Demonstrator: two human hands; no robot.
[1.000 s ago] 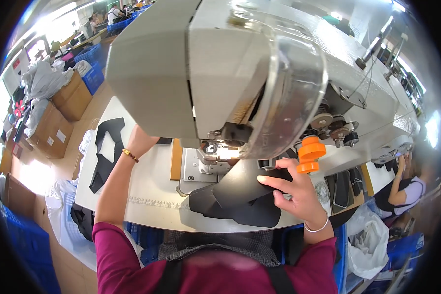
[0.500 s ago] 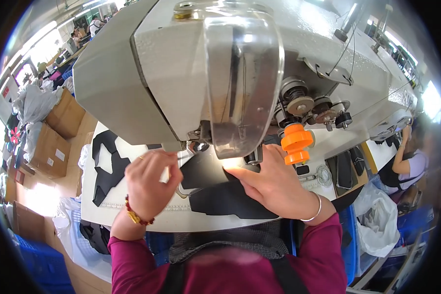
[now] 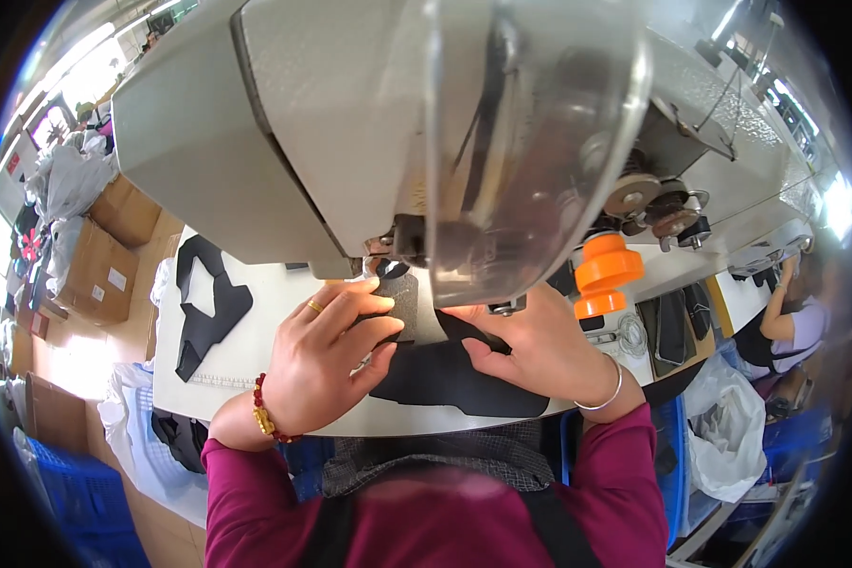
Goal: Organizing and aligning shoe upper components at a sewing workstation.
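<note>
A sewing machine [image 3: 194, 161] with a clear guard [image 3: 530, 151] stands over the table before me. Below its needle area, the bent fingers of my left hand [image 3: 327, 350] press on a small dark grey piece of material [image 3: 404, 305]. My right hand [image 3: 549, 346] is closed at the edge of a black piece of material [image 3: 466, 331], its forefinger near the guard's lower end; its far fingers are hidden behind the machine. A larger black cut piece [image 3: 454, 379] lies flat between my hands, near the table's front edge. The needle itself is hidden.
Another black cut piece [image 3: 208, 312] lies at the table's left. Orange knobs [image 3: 606, 275] stick out close above my right hand. A coiled cord [image 3: 631, 333] lies at the right. Cardboard boxes [image 3: 95, 273] stand on the floor at left; a co-worker [image 3: 790, 327] sits at far right.
My left hand has come down and right, from held up beside the needle area onto the grey piece. The machine looms larger and further right. My right hand stays at the material.
</note>
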